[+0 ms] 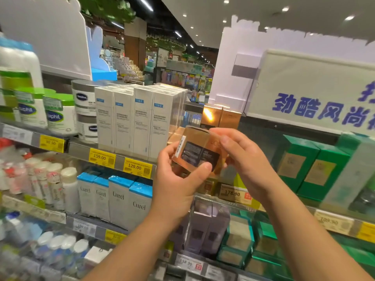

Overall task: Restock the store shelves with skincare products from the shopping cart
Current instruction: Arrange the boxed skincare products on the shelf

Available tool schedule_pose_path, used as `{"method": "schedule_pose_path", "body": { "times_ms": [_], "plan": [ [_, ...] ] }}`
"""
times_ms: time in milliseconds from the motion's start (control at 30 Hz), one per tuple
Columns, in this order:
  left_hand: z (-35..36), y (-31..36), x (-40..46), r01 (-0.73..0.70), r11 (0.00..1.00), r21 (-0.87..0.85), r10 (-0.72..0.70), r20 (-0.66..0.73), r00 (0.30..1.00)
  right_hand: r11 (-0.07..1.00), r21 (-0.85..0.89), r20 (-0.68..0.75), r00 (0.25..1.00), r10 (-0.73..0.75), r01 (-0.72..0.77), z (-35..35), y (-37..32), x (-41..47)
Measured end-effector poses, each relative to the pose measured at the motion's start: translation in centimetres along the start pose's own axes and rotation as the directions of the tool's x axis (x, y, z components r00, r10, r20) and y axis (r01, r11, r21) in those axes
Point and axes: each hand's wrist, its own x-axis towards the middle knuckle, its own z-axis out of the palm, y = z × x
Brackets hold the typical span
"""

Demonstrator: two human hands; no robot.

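You are holding a small gold skincare box [199, 151] in front of the shelves with both hands, its dark printed label facing you. Your left hand [176, 179] is gripping its lower left side, thumb curled across the front. Your right hand [241, 157] is pinching its upper right edge, fingers bent over the top. The box is hovering just below two matching gold boxes [221, 116] standing on the shelf, beside a row of white cartons [134, 118].
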Motion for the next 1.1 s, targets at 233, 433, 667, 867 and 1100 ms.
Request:
{"method": "schedule_pose_path", "body": {
  "times_ms": [233, 433, 667, 867, 1100],
  "plan": [
    [-0.5, 0.0, 1.1, 0.205, 0.927, -0.314, -0.192, 0.073, 0.979, 1.0, 0.014, 0.036, 0.999, 0.013, -0.013, 0.3, 0.2, 1.4],
    [-0.6, -0.5, 1.2, 0.212, 0.926, -0.311, -0.185, 0.115, 0.976, 0.999, -0.021, 0.071, 0.996, 0.045, -0.043, 0.4, 0.5, 1.8],
    [-0.2, -0.5, 0.7, 0.23, 0.93, -0.287, -0.204, 0.116, 0.972, 0.998, -0.069, 0.051, 0.999, 0.01, -0.007, -0.2, 0.3, 1.8],
    [-0.4, -0.7, 1.5, 0.297, 0.903, -0.309, -0.316, -0.011, 0.949, 0.891, -0.429, -0.066, 0.978, -0.196, 0.15, 0.6, -0.4, 3.1],
    [-1.9, 0.4, 2.6, 0.301, 0.884, -0.357, -0.323, -0.002, 0.947, 0.849, -0.476, -0.041, 0.958, -0.283, 0.231, 1.7, -2.1, 5.0]
  ]
}}
